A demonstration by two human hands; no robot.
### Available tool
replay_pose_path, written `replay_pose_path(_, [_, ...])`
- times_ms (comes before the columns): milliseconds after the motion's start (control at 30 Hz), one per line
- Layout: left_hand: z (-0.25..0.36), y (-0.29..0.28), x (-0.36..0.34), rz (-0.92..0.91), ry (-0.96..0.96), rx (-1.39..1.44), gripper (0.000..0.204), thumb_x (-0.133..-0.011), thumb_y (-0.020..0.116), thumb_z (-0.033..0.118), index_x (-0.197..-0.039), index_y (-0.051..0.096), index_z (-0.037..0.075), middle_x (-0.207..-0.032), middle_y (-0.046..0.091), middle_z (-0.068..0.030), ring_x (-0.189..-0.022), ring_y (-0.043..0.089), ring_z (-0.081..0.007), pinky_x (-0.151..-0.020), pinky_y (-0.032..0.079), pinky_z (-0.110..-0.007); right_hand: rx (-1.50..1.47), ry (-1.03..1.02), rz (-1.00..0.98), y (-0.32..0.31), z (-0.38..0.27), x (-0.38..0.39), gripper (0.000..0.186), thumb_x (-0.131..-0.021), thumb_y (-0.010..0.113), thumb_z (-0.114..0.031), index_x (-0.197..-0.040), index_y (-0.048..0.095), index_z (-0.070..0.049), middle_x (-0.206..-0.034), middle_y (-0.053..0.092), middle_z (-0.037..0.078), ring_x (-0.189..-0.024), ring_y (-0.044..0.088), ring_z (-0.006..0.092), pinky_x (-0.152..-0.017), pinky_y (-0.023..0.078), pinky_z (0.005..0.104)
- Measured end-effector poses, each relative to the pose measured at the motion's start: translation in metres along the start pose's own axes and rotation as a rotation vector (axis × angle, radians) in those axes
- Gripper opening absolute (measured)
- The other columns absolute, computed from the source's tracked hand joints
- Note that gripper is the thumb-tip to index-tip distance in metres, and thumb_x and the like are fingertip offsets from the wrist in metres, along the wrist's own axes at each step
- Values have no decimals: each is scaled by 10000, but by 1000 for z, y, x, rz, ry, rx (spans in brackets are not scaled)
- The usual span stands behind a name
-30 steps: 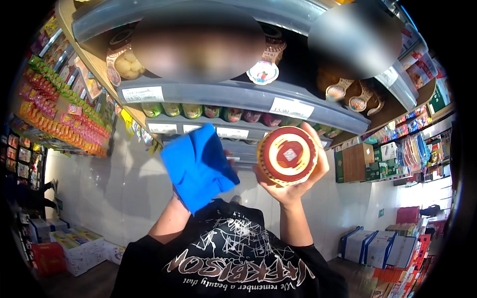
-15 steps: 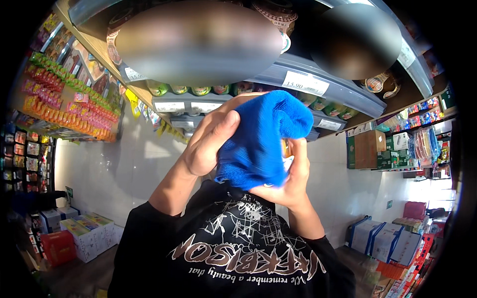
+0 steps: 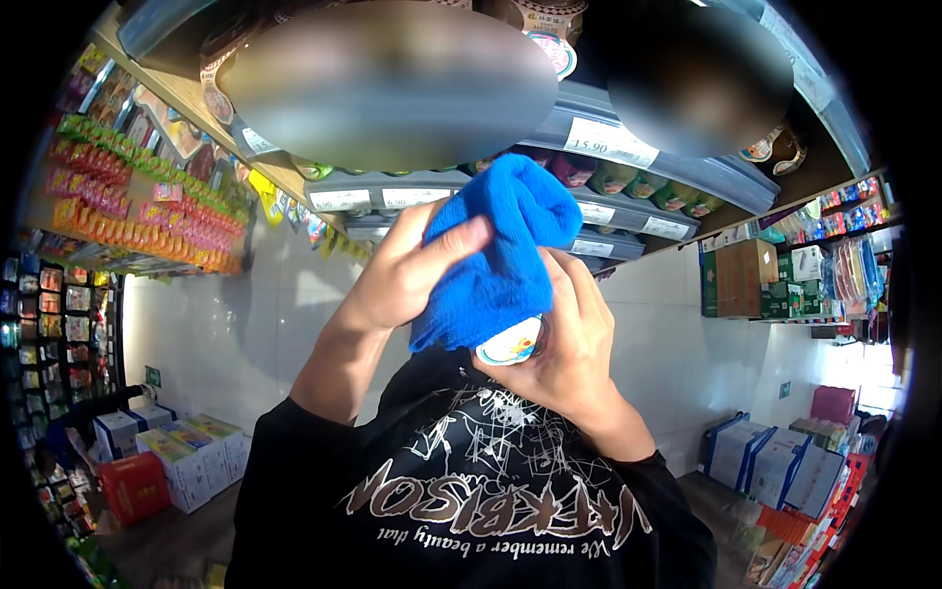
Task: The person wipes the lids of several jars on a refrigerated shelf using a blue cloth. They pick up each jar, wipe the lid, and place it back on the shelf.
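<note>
A bright blue cloth [image 3: 491, 270] is bunched up in front of my chest. My left hand [image 3: 392, 280] is closed on it from the left, the thumb lying across the cloth. Below the cloth's lower edge shows the round white lid [image 3: 512, 344] of a small container, with a coloured picture on it. My right hand [image 3: 581, 339] wraps round this container from the right, its fingers reaching up beside the cloth. The cloth presses against the container and hides most of its body, so I cannot tell its full shape.
Ahead stands a grey-edged shelf [image 3: 677, 167] with price tags and rows of jars [image 3: 613, 177]; two patches of it are blurred. Bagged snacks [image 3: 147, 206] hang at the left. Cartons stand on the floor at the left [image 3: 196, 466] and right [image 3: 775, 466].
The cloth and both hands have shifted slightly left. My right hand has turned, and the container's white lid now faces up below the cloth. My left thumb has moved further over the cloth.
</note>
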State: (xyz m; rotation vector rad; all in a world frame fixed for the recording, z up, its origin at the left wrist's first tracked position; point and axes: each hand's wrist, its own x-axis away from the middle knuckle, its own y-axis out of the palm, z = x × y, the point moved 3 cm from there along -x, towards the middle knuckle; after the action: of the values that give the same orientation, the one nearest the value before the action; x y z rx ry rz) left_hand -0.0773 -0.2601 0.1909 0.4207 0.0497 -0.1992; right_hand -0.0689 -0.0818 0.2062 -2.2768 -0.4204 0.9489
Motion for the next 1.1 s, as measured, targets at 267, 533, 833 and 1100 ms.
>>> replay_pose_path(267, [-41, -26, -3, 164, -129, 321, 512, -1090, 370, 284, -1463, 381, -66, -1384, 536, -277, -1234, 592, -383, -1049, 502, -472, -33, -102, 40, 8, 2, 1, 853, -528, 910, -177, -1301, 579, -34, -1152, 588, 202, -943, 626, 319, -707, 553, 384])
replay_pose_path(533, [-86, -11, -12, 40, -87, 875, 561, -1051, 476, 404, -1509, 409, 86, -1475, 487, -82, -1197, 594, -266, -1027, 497, -400, -151, -190, 117, 20, 10, 1, 851, -544, 898, -162, -1318, 561, -53, -1176, 592, 183, -936, 623, 328, -753, 549, 396])
replay_pose_path(833, [-107, -31, 4, -97, 43, 1174, 590, -1039, 455, 478, -1512, 410, 128, -1479, 513, -24, -1332, 505, -189, -1126, 401, -408, -57, -65, 97, 31, 12, -3, 890, -563, 951, -231, -1306, 518, -4, -1153, 636, 205, -1018, 657, 354, -827, 549, 403])
replay_pose_path(1100, [-93, -26, 24, 227, -43, 957, 508, -1066, 333, 471, -1432, 495, 157, -1433, 554, -51, -1297, 536, -230, -1107, 411, -450, -59, -55, 200, 28, 20, -10, 883, -558, 909, -167, -1330, 502, -32, -1176, 603, 201, -1018, 642, 375, -840, 555, 429])
